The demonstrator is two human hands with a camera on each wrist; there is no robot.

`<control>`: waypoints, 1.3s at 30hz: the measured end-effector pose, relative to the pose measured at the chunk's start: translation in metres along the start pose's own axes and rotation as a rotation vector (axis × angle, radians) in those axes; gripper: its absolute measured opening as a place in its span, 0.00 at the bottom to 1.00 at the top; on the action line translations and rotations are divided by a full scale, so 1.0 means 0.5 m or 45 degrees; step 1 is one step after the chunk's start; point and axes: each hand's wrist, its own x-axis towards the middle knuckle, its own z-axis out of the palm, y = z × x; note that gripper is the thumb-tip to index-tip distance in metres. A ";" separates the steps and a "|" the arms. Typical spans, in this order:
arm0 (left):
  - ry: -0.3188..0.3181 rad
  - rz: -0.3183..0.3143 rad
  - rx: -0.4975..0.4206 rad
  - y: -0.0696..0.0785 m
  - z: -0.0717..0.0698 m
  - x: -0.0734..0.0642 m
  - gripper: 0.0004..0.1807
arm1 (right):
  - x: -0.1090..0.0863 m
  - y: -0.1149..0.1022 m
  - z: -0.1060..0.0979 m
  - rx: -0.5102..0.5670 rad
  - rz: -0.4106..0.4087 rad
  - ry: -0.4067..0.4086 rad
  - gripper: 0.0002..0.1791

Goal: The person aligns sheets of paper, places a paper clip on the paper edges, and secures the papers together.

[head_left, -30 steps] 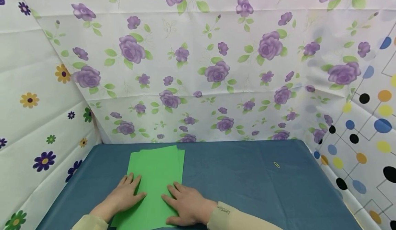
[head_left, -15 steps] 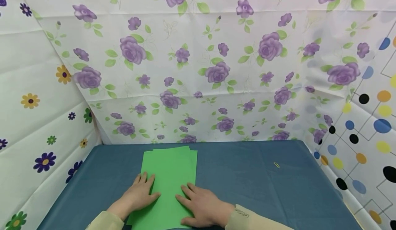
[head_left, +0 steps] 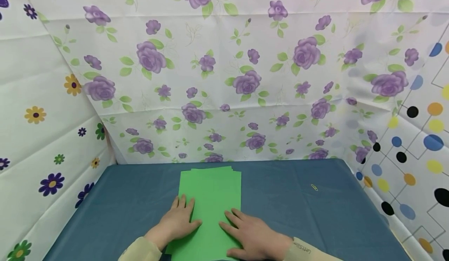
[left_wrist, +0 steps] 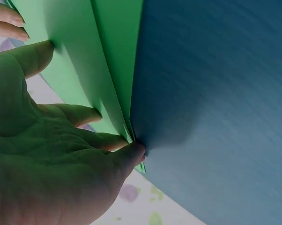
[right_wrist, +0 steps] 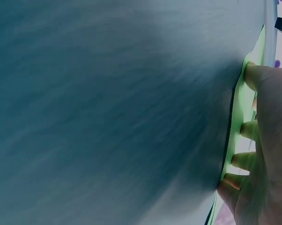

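Several sheets of green paper (head_left: 212, 198) lie in a slightly uneven stack on the blue table, left of its middle in the head view. My left hand (head_left: 179, 220) rests with spread fingers on the stack's left side; in the left wrist view its fingertips touch the top sheet (left_wrist: 80, 70) near the edge, with another sheet showing beneath. My right hand (head_left: 252, 233) lies on the right side of the stack, fingers spread. Seen in the right wrist view, the right fingers (right_wrist: 244, 160) touch down along the paper's edge (right_wrist: 234, 136).
A yellow paper clip (head_left: 314, 187) lies on the right part of the blue tablecloth (head_left: 280, 198). Behind the table hangs a white cloth with purple flowers (head_left: 224, 70). Patterned cloths also close off the left and right sides.
Both hands have slid the green paper stack to the right across the table, keeping their places on it. The paper clip has stayed where it was.
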 end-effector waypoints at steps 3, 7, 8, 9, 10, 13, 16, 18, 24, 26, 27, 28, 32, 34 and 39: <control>-0.005 0.012 0.013 0.019 0.009 0.006 0.47 | -0.026 0.009 0.000 0.037 -0.002 0.005 0.41; 0.002 0.024 0.024 0.046 0.021 0.013 0.47 | -0.059 0.018 -0.001 0.060 0.002 0.034 0.40; 0.007 0.027 0.026 0.053 0.023 0.014 0.47 | -0.066 0.021 -0.001 0.068 0.004 0.043 0.39; 0.012 0.032 0.029 0.060 0.026 0.015 0.47 | -0.073 0.023 -0.001 0.073 0.007 0.052 0.39; 0.019 0.037 0.033 0.068 0.028 0.016 0.46 | -0.079 0.025 0.000 0.082 0.009 0.061 0.39; 0.031 0.054 0.048 0.089 0.033 0.017 0.46 | -0.097 0.032 0.001 0.102 0.014 0.080 0.39; 0.035 0.068 0.067 0.107 0.038 0.018 0.46 | -0.114 0.038 0.001 0.113 0.022 0.088 0.39; 0.035 0.071 0.079 0.117 0.043 0.020 0.47 | -0.124 0.042 0.002 0.114 0.030 0.091 0.38; 0.041 0.080 0.093 0.145 0.054 0.025 0.47 | -0.153 0.052 0.000 0.113 0.043 0.119 0.38; 0.037 0.088 0.095 0.153 0.057 0.026 0.47 | -0.162 0.055 -0.001 0.113 0.048 0.126 0.38; 0.034 0.090 0.096 0.156 0.058 0.028 0.47 | -0.166 0.057 -0.001 0.114 0.051 0.129 0.38; 0.032 0.093 0.098 0.159 0.059 0.029 0.47 | -0.170 0.058 -0.001 0.118 0.057 0.129 0.37; 0.031 0.102 0.111 0.171 0.065 0.031 0.47 | -0.183 0.063 0.000 0.120 0.060 0.137 0.38; 0.035 0.105 0.120 0.176 0.068 0.033 0.47 | -0.188 0.066 0.000 0.122 0.057 0.144 0.38; 0.033 0.121 0.129 0.189 0.072 0.038 0.47 | -0.202 0.070 -0.001 0.121 0.059 0.169 0.37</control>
